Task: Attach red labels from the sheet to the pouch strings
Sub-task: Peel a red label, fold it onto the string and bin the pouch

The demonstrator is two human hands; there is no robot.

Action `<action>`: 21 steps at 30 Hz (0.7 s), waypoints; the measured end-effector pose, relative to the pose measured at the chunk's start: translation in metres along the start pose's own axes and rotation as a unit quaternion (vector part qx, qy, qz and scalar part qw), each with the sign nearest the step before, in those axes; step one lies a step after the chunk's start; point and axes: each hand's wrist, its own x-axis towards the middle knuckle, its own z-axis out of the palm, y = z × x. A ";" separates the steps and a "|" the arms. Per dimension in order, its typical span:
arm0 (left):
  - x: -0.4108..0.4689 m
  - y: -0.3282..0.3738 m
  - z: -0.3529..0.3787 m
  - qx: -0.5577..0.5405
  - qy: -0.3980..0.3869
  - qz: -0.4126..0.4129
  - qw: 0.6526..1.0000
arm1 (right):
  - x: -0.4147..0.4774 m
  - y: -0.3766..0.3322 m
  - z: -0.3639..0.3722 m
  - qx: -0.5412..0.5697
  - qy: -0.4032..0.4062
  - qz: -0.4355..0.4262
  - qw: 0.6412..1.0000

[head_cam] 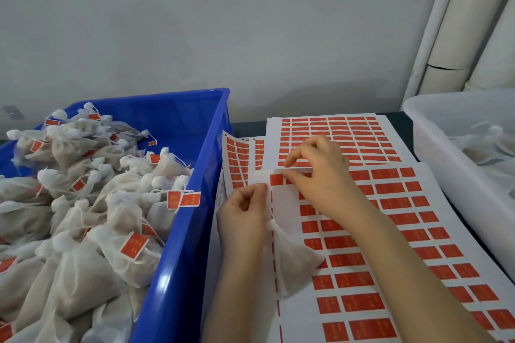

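Held a small white mesh pouch (295,262) by its gathered neck in the left hand (242,214), fingers curled around it and thumb pressed to the forefinger at the top. Rested the body of that pouch flat on the nearest white sheet of red rectangular labels (296,323), close to its left edge. Pinched a single red label (276,179) with a white margin between thumb and forefinger of the right hand (320,175), just above the left fingertips and raised off the sheet. Could not tell whether the pouch string met the label, being too thin and blurred.

Noted on the left a blue plastic crate (181,259) heaped with labelled white pouches (83,203). Noted two further label sheets (334,133) lying on the dark worktop (395,120) beyond the nearest one. Noted on the right a translucent white plastic tub (446,147) holding a few pouches, with pale cardboard tubes (459,36) leaning on the grey wall behind.
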 end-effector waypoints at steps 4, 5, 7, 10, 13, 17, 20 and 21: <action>-0.002 0.001 0.002 -0.012 0.013 -0.007 1.000 | 0.000 -0.007 -0.007 0.042 -0.053 0.046 0.997; -0.002 0.001 0.002 -0.013 0.013 -0.007 1.000 | 0.000 -0.009 -0.009 0.050 -0.049 0.055 0.996; -0.002 0.002 0.003 -0.018 0.011 -0.002 1.000 | -0.001 -0.013 -0.011 0.060 -0.039 0.068 0.995; -0.003 0.001 0.004 -0.009 0.007 0.017 1.000 | -0.003 -0.017 -0.011 0.072 -0.084 0.054 0.992; -0.003 0.000 0.004 -0.010 0.003 0.024 1.000 | -0.004 -0.017 -0.010 0.077 -0.116 0.062 0.988; -0.002 0.000 0.004 -0.010 -0.002 0.021 1.000 | -0.003 -0.014 -0.011 0.093 -0.142 0.066 0.983; -0.002 0.001 0.005 -0.006 -0.005 0.022 1.000 | -0.004 -0.011 -0.013 0.109 -0.152 0.056 0.981; -0.002 0.001 0.005 -0.006 -0.005 0.021 1.000 | -0.004 -0.010 -0.013 0.114 -0.156 0.054 0.980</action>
